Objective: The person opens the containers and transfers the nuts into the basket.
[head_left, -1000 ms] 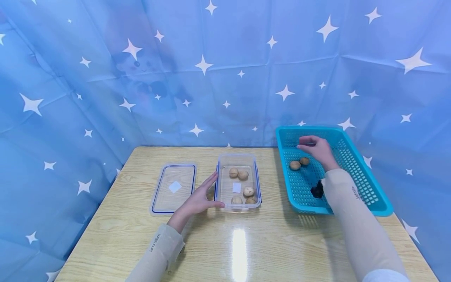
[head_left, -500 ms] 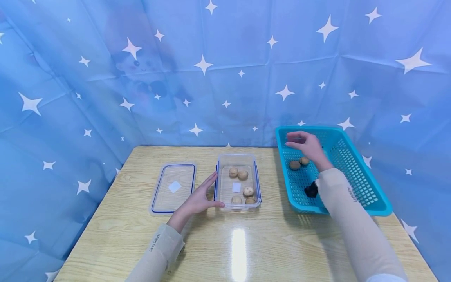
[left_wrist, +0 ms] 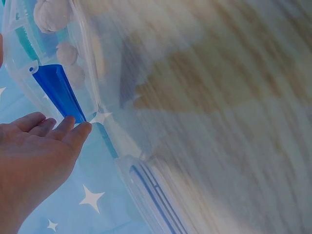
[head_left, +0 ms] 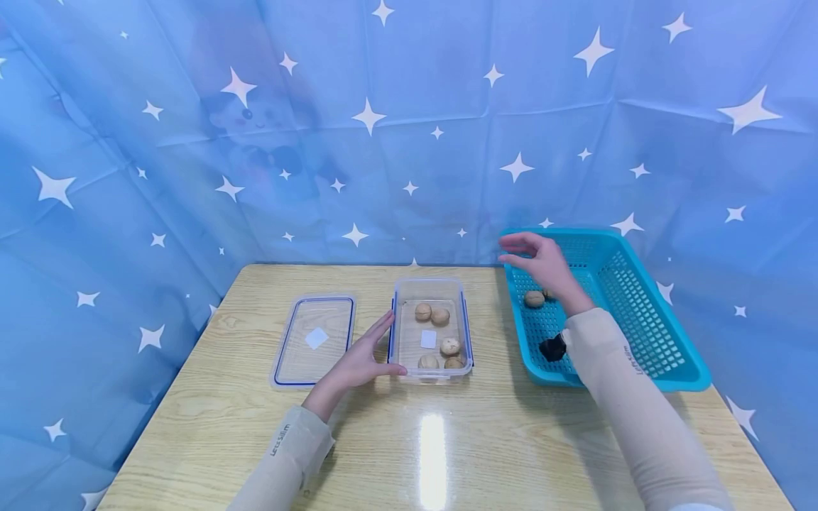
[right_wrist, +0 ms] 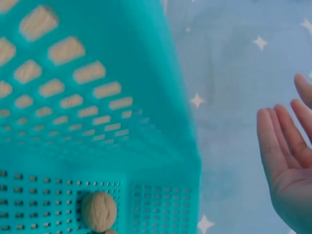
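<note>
Fingers extended: left hand touching box, right hand empty; walnut tan, seemingly ridged.

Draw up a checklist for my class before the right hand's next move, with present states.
1. Box open: ok; its lid lies beside it.
2. Box steadied: ok; the left hand touches its side.
3. Right hand loaded: not ok; nothing shows in it.
4. Right hand over the box: not ok; it is at the left rim of the basket.
5. All walnuts boxed: not ok; five are, two show in the basket.
6. Nothing hidden in the basket: cannot tell; the right sleeve covers part.
</note>
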`<state>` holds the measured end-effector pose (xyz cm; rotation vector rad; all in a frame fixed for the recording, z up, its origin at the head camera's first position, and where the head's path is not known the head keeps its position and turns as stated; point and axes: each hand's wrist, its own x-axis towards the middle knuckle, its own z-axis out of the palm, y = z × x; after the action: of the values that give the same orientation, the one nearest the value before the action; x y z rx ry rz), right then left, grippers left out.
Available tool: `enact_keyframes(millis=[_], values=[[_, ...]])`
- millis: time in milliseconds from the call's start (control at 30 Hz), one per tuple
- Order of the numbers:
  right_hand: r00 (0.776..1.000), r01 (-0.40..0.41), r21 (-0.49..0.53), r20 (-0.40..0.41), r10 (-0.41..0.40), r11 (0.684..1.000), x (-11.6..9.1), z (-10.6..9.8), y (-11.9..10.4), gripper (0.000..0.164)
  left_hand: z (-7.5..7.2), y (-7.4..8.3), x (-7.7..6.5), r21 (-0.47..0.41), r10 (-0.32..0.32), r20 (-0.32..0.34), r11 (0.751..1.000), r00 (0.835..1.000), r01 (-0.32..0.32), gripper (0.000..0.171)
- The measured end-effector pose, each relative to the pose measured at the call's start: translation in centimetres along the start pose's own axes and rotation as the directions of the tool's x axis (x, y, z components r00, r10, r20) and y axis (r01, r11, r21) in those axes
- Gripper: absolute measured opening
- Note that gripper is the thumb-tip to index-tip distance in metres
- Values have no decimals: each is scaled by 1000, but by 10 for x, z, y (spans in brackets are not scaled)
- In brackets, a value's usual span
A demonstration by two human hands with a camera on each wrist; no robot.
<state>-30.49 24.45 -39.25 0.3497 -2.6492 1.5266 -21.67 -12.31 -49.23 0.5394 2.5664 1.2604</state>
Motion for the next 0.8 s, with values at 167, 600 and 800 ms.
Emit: enact_keyframes(millis=[167,600,800], values=[[999,38,13,18,-38,999,-2,11,-8,39,0,0,0,-3,11,-1,1000,1000,-11,109],[989,63,85,126,-74,994,-13,31,-28,42,0,1,0,-6,2,3,1000,1000,-2,107],[983,71,125,157,-91,990,-20,42,-34,41,-1,2,0,-3,-3,4,1000,1000,3,107]])
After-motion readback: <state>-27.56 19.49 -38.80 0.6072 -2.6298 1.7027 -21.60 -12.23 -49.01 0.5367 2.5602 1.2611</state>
